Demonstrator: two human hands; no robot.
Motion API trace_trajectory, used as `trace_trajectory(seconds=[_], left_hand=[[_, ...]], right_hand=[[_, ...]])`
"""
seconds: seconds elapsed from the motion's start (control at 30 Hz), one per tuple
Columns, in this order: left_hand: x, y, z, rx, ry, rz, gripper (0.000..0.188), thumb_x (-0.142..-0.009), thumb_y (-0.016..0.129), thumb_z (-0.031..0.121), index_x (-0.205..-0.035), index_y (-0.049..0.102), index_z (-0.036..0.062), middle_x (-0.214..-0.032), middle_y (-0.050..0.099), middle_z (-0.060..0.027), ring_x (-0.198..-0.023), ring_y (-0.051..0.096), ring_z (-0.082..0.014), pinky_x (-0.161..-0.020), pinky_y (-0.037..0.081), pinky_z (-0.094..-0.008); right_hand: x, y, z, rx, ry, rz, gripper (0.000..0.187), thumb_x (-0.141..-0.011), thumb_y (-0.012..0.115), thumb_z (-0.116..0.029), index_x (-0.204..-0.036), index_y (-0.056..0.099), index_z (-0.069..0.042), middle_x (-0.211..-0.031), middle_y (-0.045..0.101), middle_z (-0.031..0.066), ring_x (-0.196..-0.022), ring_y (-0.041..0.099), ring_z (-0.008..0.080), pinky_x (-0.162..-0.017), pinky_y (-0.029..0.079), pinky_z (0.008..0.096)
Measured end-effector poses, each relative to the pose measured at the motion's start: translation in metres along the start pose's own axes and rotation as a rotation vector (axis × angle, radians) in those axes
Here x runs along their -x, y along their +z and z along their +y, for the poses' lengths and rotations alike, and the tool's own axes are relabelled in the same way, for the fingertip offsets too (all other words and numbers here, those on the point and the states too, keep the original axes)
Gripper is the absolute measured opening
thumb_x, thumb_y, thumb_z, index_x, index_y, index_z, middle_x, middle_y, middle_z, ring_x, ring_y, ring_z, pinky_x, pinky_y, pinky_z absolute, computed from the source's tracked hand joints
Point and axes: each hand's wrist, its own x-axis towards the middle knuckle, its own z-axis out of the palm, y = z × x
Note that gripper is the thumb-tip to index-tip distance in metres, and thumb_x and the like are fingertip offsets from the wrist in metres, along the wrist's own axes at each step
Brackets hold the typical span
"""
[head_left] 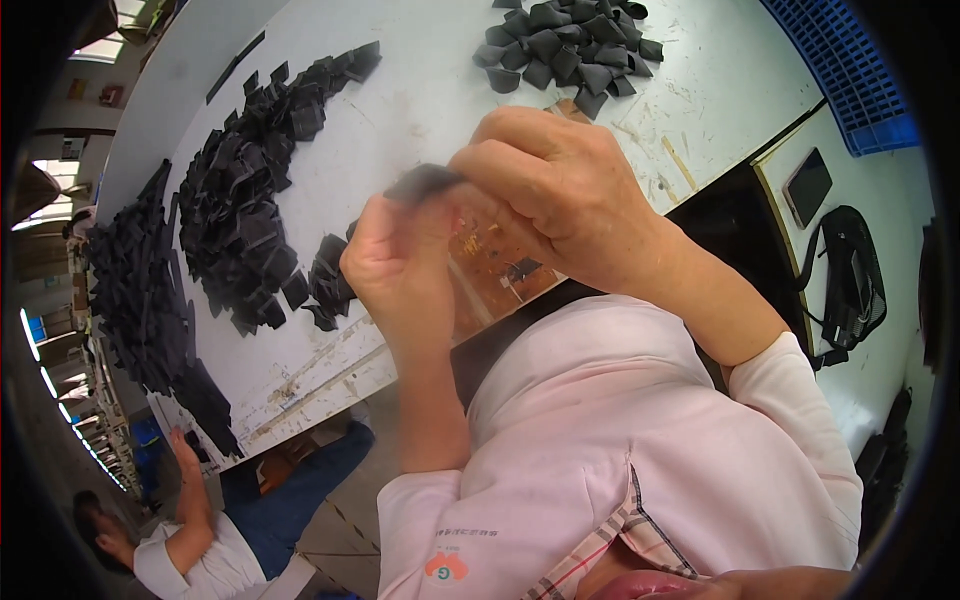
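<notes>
Black strip piece [422, 182], one: held over the white table [410, 90], its ends pinched by the left hand [388, 245] and the right hand [575, 185], and liable, it is judged, to be twisted or dropped if either fingertip grip is loosened.

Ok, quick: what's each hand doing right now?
Left hand: closed, holding the left end of a black piece.
Right hand: closed, fingertips on the right end of that piece.

The pink shirt [590, 460] bears dark lettering [467, 533] (small, hard to read) and an orange emblem [446, 567].
</notes>
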Motion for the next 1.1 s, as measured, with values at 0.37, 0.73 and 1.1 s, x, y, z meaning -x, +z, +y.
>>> trace_trajectory(seconds=[0.37,0.73,1.1], left_hand=[[0.002,0.002,0.001,0.368,-0.064,-0.027,0.017,-0.08,0.054,0.001,-0.096,0.052,-0.0049,-0.08,0.058,-0.0073,-0.064,0.051,-0.0095,-0.059,0.04,-0.0189],[0.04,0.025,0.009,0.208,0.113,0.014,0.025,-0.08,0.059,0.0,-0.102,0.048,-0.0059,-0.087,0.057,-0.0101,-0.074,0.055,-0.0089,-0.07,0.045,-0.0199],[0.049,0.009,-0.003,-0.06,-0.061,-0.048,0.009,-0.082,0.058,0.004,-0.086,0.054,-0.0026,-0.071,0.057,-0.0038,-0.058,0.053,-0.0062,-0.055,0.044,-0.017]], right_hand=[[-0.005,-0.007,0.002,-0.204,0.007,0.074,0.007,-0.079,0.06,-0.01,-0.074,0.056,-0.005,-0.064,0.052,0.0035,-0.05,0.047,0.0152,-0.046,0.038,0.0268],[0.044,-0.006,-0.019,-1.696,1.065,0.048,0.015,-0.084,0.056,-0.017,-0.079,0.059,-0.003,-0.068,0.058,0.0028,-0.056,0.053,0.0057,-0.047,0.041,0.0159],[0.059,-0.005,-0.014,-1.004,0.752,-0.056,0.03,-0.085,0.055,-0.027,-0.089,0.056,0.003,-0.073,0.057,0.0042,-0.07,0.054,0.0059,-0.056,0.047,0.0195]])
